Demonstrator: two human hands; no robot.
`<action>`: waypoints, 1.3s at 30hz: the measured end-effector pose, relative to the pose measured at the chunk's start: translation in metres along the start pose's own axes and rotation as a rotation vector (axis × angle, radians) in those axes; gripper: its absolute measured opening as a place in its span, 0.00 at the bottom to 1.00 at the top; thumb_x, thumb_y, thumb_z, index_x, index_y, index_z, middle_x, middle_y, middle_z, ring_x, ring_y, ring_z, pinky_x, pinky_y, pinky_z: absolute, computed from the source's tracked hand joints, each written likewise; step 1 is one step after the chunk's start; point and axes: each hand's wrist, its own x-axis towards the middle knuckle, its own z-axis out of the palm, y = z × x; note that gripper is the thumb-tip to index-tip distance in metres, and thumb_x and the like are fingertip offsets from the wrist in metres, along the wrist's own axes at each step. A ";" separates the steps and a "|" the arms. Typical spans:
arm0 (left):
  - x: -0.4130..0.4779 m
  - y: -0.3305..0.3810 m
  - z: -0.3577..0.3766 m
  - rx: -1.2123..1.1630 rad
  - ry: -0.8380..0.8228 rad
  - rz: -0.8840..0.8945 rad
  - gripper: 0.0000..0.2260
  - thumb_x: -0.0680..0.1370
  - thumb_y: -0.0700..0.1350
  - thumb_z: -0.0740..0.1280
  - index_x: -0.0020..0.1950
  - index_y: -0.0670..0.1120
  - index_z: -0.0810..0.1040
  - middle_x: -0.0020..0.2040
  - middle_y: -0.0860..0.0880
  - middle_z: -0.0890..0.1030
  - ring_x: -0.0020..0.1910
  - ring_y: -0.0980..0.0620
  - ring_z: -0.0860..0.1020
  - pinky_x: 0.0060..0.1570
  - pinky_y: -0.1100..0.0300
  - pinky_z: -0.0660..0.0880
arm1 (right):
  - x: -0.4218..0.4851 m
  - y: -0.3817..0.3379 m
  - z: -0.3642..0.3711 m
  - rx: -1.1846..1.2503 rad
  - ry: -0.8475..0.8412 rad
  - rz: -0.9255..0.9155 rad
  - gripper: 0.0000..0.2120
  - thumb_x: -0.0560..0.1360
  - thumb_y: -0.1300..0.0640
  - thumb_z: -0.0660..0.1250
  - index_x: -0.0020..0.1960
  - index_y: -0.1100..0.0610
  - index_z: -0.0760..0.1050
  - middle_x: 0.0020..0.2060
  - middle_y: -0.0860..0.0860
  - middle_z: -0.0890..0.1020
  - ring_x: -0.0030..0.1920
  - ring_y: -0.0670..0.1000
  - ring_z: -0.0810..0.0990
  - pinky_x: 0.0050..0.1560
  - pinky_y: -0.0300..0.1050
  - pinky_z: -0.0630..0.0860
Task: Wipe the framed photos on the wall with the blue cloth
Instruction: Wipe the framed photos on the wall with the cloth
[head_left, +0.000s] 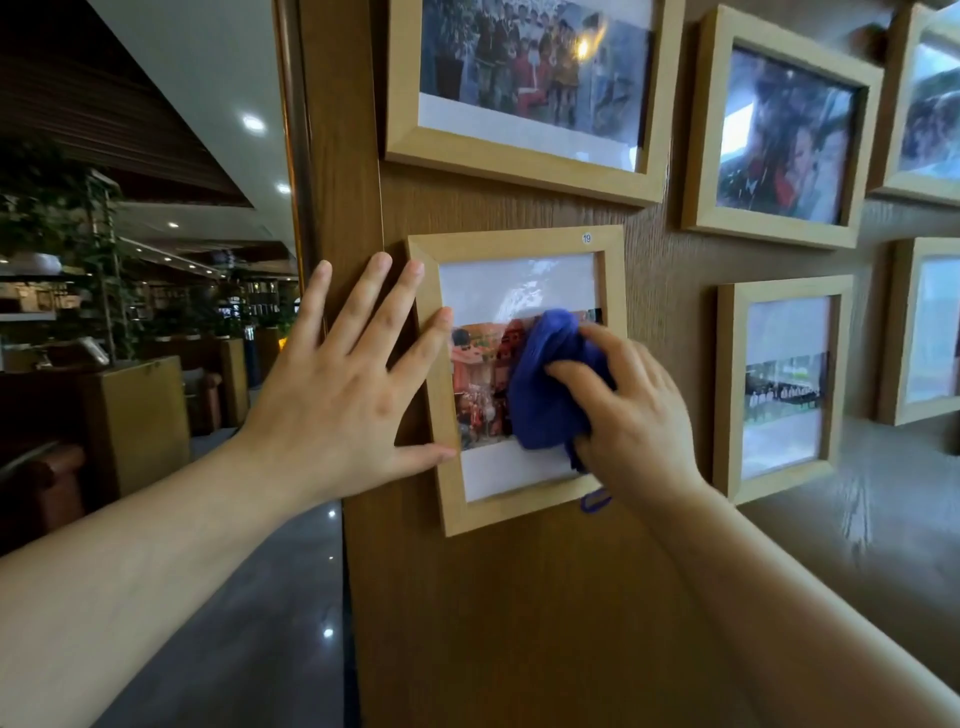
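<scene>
Cloth: blue cloth (545, 384) is bunched in the right hand (628, 410) and pressed on the glass of the small frame (452, 499), over the right part of its photo.
Right fingers: curled around the cloth, holding it against the glass.
Left hand: left hand (337, 379) lies flat, fingers spread wide, holding nothing; fingertips and thumb rest on the left edge of the small frame, palm on the wall (519, 623).
Step now: wiping of the small frame seems to be in the middle; the cloth covers only part of the glass.
Other frames: top frame (519, 161), dark frame (769, 228), lower right frame (779, 483) and two more at the right edge hang near.
Done: I cannot tell which of these are already wiped; the glass shows only reflections.
Left: at least the rest of the small frame, perhaps several others.
</scene>
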 end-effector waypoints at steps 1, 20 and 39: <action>0.000 0.000 0.000 0.001 0.000 0.000 0.48 0.67 0.75 0.57 0.78 0.45 0.55 0.79 0.35 0.51 0.78 0.36 0.48 0.73 0.32 0.46 | 0.004 0.001 -0.001 0.003 0.013 0.040 0.21 0.65 0.64 0.70 0.58 0.58 0.75 0.61 0.62 0.74 0.57 0.63 0.73 0.50 0.58 0.74; 0.000 0.000 0.001 0.012 -0.020 0.008 0.48 0.68 0.76 0.54 0.78 0.45 0.56 0.79 0.35 0.51 0.78 0.36 0.49 0.72 0.30 0.48 | 0.018 -0.003 -0.014 -0.022 -0.102 -0.173 0.15 0.74 0.59 0.58 0.58 0.60 0.76 0.59 0.62 0.76 0.56 0.62 0.76 0.43 0.57 0.79; 0.087 -0.064 -0.045 -0.028 0.180 -0.205 0.41 0.73 0.72 0.50 0.77 0.46 0.54 0.79 0.38 0.56 0.78 0.39 0.51 0.74 0.36 0.54 | 0.183 0.026 -0.065 -0.018 0.170 -0.143 0.21 0.69 0.63 0.68 0.61 0.59 0.73 0.59 0.60 0.75 0.56 0.62 0.75 0.42 0.51 0.75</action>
